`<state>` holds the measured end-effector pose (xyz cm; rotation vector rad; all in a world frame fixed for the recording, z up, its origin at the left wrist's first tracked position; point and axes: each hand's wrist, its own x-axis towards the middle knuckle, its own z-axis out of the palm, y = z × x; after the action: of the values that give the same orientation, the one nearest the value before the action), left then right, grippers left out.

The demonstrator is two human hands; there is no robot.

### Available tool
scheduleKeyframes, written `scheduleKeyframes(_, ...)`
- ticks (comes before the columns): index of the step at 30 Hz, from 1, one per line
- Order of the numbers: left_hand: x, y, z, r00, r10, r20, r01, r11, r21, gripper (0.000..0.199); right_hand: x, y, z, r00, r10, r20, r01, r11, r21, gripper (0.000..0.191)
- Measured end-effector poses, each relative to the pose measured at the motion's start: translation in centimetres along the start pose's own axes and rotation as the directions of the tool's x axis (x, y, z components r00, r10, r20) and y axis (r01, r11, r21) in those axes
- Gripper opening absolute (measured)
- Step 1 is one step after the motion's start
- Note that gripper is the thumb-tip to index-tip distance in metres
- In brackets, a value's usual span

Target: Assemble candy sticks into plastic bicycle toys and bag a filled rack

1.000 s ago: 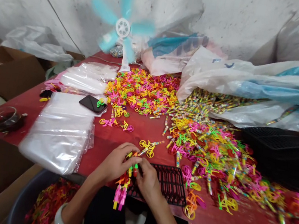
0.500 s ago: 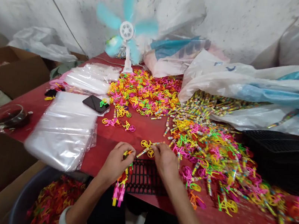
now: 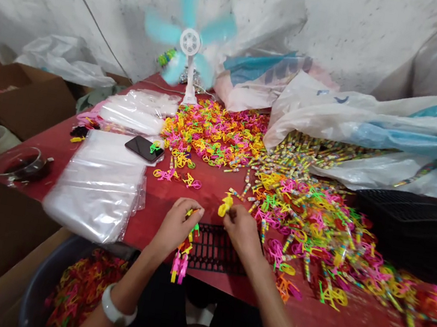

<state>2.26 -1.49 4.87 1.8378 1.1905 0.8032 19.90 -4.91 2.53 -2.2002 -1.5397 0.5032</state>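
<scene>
My right hand (image 3: 244,233) is closed in a pinch on a small yellow toy bicycle (image 3: 225,205), seen nearly edge-on above the black slotted plastic rack (image 3: 215,249). My left hand (image 3: 179,224) has its fingers closed together at the rack's left end. A bit of yellow and orange shows by its fingertips, but what they grip is mostly hidden. Below that hand, pink, yellow and orange toy pieces (image 3: 179,268) hang at the rack's left side, over the table's front edge. Patterned tubes (image 3: 245,191) lie just beyond my right hand.
Colourful toy bicycles and tubes (image 3: 309,222) spread across the right side; another bicycle heap (image 3: 219,130) lies behind. Left are clear plastic bags (image 3: 95,182) and a phone (image 3: 142,148). A fan (image 3: 190,43), stacked black racks (image 3: 411,227) and a tub (image 3: 33,283) stand around.
The yellow bicycle has been raised slightly and turned from broadside to nearly edge-on. The patterned tube seen beside it earlier no longer shows there. My left hand stays by the rack's left end.
</scene>
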Motion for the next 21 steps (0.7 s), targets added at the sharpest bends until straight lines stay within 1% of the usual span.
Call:
scheduleKeyframes(1, 0.0, -0.1, 0.0, 1.000, -0.002, -0.006, 0.002, 1.000, -0.002, 0.016, -1.0, 0.5, 0.3, 0.999, -0.020, -0.028, 0.023, 0.992, 0.121, 0.014)
scheduleKeyframes(2, 0.0, -0.2, -0.1, 1.000, -0.016, -0.021, 0.016, 1.000, 0.000, 0.018, -2.2, 0.9, 0.9, 0.997, -0.036, -0.062, 0.052, 0.961, 0.273, 0.015)
scheduleKeyframes(3, -0.3, -0.2, -0.2, 0.998, -0.041, -0.047, 0.041, 0.999, 0.003, 0.023, -3.4, 1.1, 1.5, 0.994, -0.045, -0.097, 0.083, 0.897, 0.433, 0.015)
scheduleKeyframes(4, -0.7, -0.2, -0.3, 0.994, -0.069, -0.084, 0.070, 0.998, 0.004, 0.031, -4.8, 1.3, 2.3, 0.991, -0.054, -0.123, 0.116, 0.810, 0.575, 0.016)
scheduleKeyframes(5, -1.2, -0.1, -0.4, 0.987, -0.097, -0.126, 0.098, 0.995, 0.003, 0.039, -6.0, 1.3, 3.1, 0.989, -0.064, -0.130, 0.135, 0.735, 0.665, 0.017)
scheduleKeyframes(6, -1.7, 0.0, -0.4, 0.980, -0.118, -0.160, 0.120, 0.993, -0.001, 0.045, -7.2, 1.2, 3.9, 0.989, -0.086, -0.121, 0.147, 0.691, 0.708, 0.018)
scheduleKeyframes(8, -2.9, 0.2, -0.2, 0.975, -0.135, -0.174, 0.137, 0.991, -0.004, 0.051, -9.0, 0.7, 5.1, 0.985, -0.142, -0.097, 0.167, 0.670, 0.723, 0.013)
scheduleKeyframes(10, -3.9, 0.4, 0.2, 0.982, -0.146, -0.120, 0.147, 0.989, -0.001, 0.051, -10.0, 0.1, 5.8, 0.973, -0.209, -0.099, 0.219, 0.692, 0.688, 0.005)
scheduleKeyframes(12, -4.4, 0.5, 0.6, 0.986, -0.158, -0.057, 0.158, 0.987, -0.009, 0.049, -10.3, -0.3, 6.0, 0.955, -0.269, -0.123, 0.285, 0.725, 0.627, 0.011)
scheduleKeyframes(14, -4.5, 0.5, 0.8, 0.988, -0.154, -0.029, 0.153, 0.988, -0.034, 0.047, -10.3, -0.5, 6.1, 0.938, -0.310, -0.153, 0.341, 0.755, 0.560, 0.017)
scheduleKeyframes(18, -4.3, 0.4, 0.8, 0.989, -0.144, -0.041, 0.140, 0.987, -0.083, 0.046, -10.4, -0.6, 6.5, 0.914, -0.358, -0.191, 0.405, 0.779, 0.479, 0.027)
scheduleKeyframes(21, -4.4, 0.5, 0.8, 0.986, -0.159, -0.042, 0.154, 0.983, -0.098, 0.047, -10.7, -0.8, 6.9, 0.906, -0.371, -0.204, 0.423, 0.804, 0.419, 0.037)
